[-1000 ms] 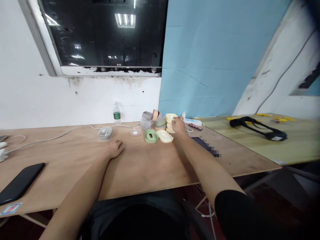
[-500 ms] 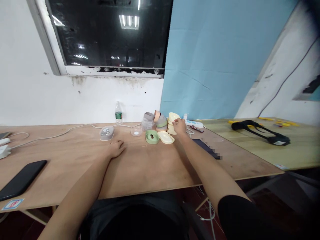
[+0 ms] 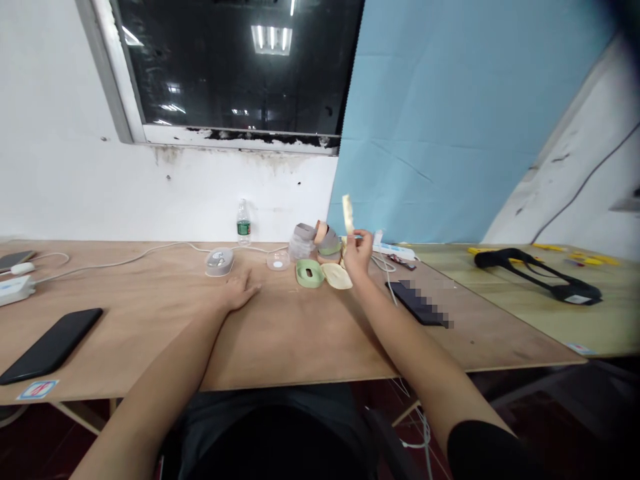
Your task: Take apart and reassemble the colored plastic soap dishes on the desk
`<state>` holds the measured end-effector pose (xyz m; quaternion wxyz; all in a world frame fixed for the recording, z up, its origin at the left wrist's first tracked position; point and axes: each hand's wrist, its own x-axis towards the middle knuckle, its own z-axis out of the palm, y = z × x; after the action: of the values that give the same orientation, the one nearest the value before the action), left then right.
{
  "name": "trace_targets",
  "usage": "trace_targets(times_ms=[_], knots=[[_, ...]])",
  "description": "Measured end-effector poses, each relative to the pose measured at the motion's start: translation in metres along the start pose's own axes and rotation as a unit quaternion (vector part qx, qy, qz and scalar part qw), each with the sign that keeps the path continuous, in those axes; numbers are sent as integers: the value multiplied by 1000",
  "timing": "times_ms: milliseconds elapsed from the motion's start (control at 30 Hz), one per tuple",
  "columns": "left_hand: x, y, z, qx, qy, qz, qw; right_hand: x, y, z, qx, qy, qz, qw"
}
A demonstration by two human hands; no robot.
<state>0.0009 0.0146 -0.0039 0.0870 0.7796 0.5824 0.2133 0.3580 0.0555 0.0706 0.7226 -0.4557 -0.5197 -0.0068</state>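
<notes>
My right hand (image 3: 359, 253) pinches a cream plastic dish (image 3: 348, 215) by its lower end, raised and turned edge-on above the table. Below and left of that hand lies another cream dish (image 3: 337, 276), leaf-like in outline. Beside it sits a green plastic dish (image 3: 309, 273) with a dark slot in its floor. Behind them is a heap of grey, green and peach plastic parts (image 3: 327, 241); my fingers partly cover the cream pieces there. My left hand (image 3: 240, 292) rests on the tabletop with fingers apart, nearest to a grey oval container (image 3: 219, 262) and a clear lid-like piece (image 3: 278, 261).
A plastic bottle (image 3: 243, 223) stands by the wall. A white cable (image 3: 125, 261) crosses the wooden table (image 3: 300, 340). Black phone-like slab (image 3: 50, 345) lies at left, a dark flat item (image 3: 417, 303) at right. A power strip (image 3: 397, 251) and black strapped gear (image 3: 545, 275) are farther right.
My right hand has lifted a cream dish off the stack and tipped it upright. My left hand's fingers have spread a little on the table. The view has shifted slightly.
</notes>
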Motion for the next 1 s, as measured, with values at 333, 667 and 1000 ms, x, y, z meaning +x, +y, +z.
trace_targets(times_ms=[333,667,1000], knots=[[-9,30,-13,-245,142,49,958,-106,-67,33,323,-472,329,751],[-3,17,-11,-61,-14,25,998,-110,-57,21,-125,-499,-1,858],[-2,13,-8,-38,-67,-14,997,-90,-50,14,-238,-420,-94,871]])
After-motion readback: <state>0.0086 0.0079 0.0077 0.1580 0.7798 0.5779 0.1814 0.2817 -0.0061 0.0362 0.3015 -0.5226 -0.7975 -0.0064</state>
